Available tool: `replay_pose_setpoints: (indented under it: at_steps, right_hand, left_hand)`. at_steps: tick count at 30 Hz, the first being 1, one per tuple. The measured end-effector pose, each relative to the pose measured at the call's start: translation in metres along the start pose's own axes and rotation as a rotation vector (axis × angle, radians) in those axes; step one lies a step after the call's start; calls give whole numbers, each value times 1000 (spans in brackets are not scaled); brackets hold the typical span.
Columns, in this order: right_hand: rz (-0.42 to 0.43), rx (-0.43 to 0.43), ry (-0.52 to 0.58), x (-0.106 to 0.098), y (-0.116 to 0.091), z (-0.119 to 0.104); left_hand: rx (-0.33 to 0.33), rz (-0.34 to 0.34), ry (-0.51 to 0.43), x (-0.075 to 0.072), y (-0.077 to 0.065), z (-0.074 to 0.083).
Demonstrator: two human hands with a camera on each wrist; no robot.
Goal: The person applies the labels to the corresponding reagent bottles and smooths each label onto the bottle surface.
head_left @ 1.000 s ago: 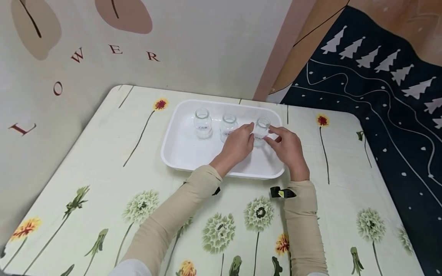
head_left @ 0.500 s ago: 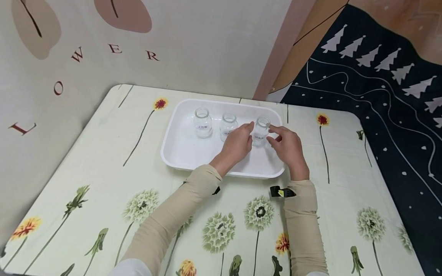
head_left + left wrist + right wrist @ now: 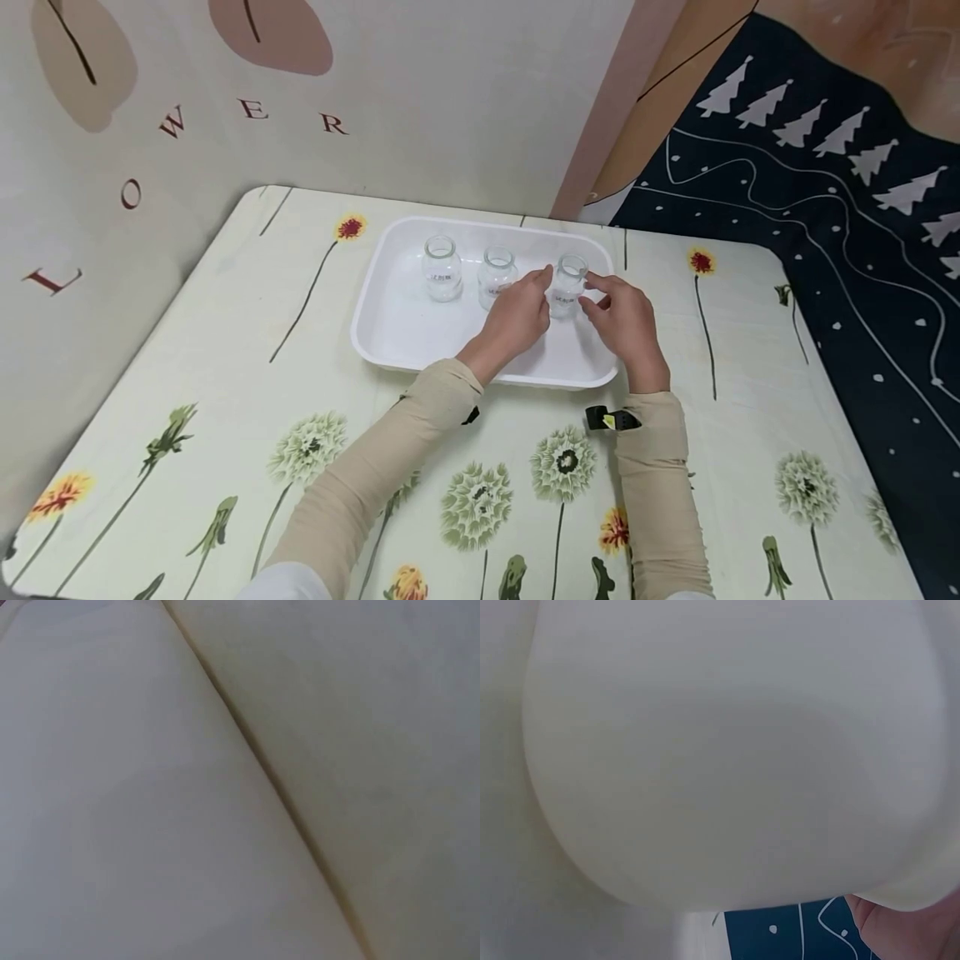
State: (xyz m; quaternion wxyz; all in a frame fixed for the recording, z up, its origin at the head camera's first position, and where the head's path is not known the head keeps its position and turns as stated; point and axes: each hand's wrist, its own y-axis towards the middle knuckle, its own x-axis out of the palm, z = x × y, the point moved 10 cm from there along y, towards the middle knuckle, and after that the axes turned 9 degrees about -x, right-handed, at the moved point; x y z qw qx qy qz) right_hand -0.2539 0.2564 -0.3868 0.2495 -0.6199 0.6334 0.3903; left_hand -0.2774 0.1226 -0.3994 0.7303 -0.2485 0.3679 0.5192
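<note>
Three clear glass reagent bottles with wide mouths and printed labels stand in a white tray (image 3: 420,354) in the head view. The rightmost bottle (image 3: 566,292) is between my two hands. My left hand (image 3: 516,315) holds it from the left, its fingertips partly hidden. On the other side, my right hand (image 3: 626,321) has curled fingers and thumb at the bottle's neck and body. The middle bottle (image 3: 497,271) is partly covered by my left hand. Farther left is another bottle (image 3: 442,271). In the right wrist view, part of the hand (image 3: 907,930) shows at the lower right corner.
The tray rests on a table with a flowered cloth (image 3: 225,333), near the pale wall (image 3: 450,108) at the back. A dark cloth with white trees (image 3: 847,275) hangs at the right. The left wrist view shows the tray's side (image 3: 112,787) up close.
The right thumb has drawn slightly back to the right from the rightmost bottle's front, so its label shows more fully. The hands have otherwise barely moved, and the other bottles stay put.
</note>
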Motion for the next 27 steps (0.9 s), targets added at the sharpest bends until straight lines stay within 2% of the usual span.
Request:
replay_pose_setpoints:
  at_steps: [21, 23, 27]
  right_hand:
    - [-22, 10, 6, 12, 0, 5]
    - [-37, 15, 6, 15, -3, 7]
    - [-56, 25, 6, 17, -11, 12]
  left_hand:
    - [-17, -66, -117, 8, 1, -13]
    - [-28, -83, -115, 11, -2, -14]
    - [-27, -112, -49, 17, -10, -15]
